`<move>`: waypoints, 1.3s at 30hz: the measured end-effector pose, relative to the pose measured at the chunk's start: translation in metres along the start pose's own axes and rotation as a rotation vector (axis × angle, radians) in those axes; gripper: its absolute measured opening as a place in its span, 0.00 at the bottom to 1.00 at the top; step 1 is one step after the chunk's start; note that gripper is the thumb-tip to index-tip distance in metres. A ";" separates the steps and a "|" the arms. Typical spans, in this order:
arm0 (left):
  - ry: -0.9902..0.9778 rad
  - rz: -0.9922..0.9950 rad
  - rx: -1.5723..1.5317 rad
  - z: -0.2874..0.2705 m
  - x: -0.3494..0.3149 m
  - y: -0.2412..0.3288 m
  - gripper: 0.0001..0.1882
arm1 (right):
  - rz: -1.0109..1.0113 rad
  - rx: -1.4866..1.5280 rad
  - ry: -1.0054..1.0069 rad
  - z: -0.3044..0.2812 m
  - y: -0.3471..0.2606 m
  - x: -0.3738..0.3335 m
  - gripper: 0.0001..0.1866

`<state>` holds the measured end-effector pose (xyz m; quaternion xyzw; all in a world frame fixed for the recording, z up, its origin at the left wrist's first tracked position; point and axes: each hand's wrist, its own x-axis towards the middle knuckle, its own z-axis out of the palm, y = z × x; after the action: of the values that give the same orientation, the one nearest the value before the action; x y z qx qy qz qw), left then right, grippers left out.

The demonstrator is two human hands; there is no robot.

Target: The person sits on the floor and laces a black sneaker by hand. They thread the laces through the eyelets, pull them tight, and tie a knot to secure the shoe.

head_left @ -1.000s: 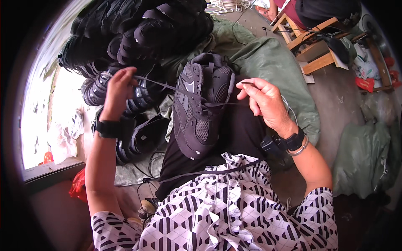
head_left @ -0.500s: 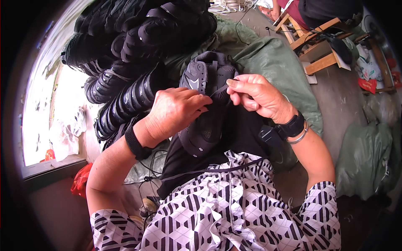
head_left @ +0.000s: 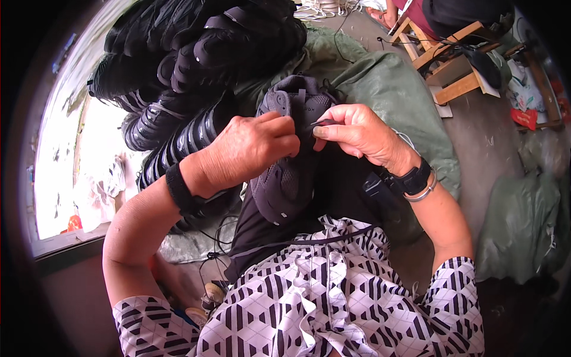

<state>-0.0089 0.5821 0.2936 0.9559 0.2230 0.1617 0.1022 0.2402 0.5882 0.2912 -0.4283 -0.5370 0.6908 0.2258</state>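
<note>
A dark grey sneaker (head_left: 282, 193) rests on my lap, its heel end away from me and its toe toward me. Over its lacing area, my left hand (head_left: 256, 143) is closed with the fingers curled; what they grip is hidden. My right hand (head_left: 360, 134) pinches a dark shoelace (head_left: 323, 123) between thumb and forefinger, just right of the left fist. The fingers of both hands cover part of the shoe's eyelets and tongue.
A heap of dark sneakers (head_left: 202, 47) lies at the upper left, against a bright opening. Green sacking (head_left: 386, 89) spreads beyond my knees. At the upper right, another person sits near a wooden frame (head_left: 458, 86). A green bag (head_left: 517, 226) stands at the right.
My left hand has turned and its fingers have curled in more, with the left elbow shifted outward. My right hand has moved slightly down and left, closer to the left.
</note>
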 end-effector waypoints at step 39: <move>0.525 -1.382 -1.222 0.061 -0.117 -0.036 0.11 | 0.132 -0.112 0.409 -0.055 0.051 -0.098 0.13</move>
<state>-0.1004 0.5526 0.1962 0.3277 0.6306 0.3631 0.6026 0.3456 0.5260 0.2745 -0.6054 -0.4884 0.5720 0.2602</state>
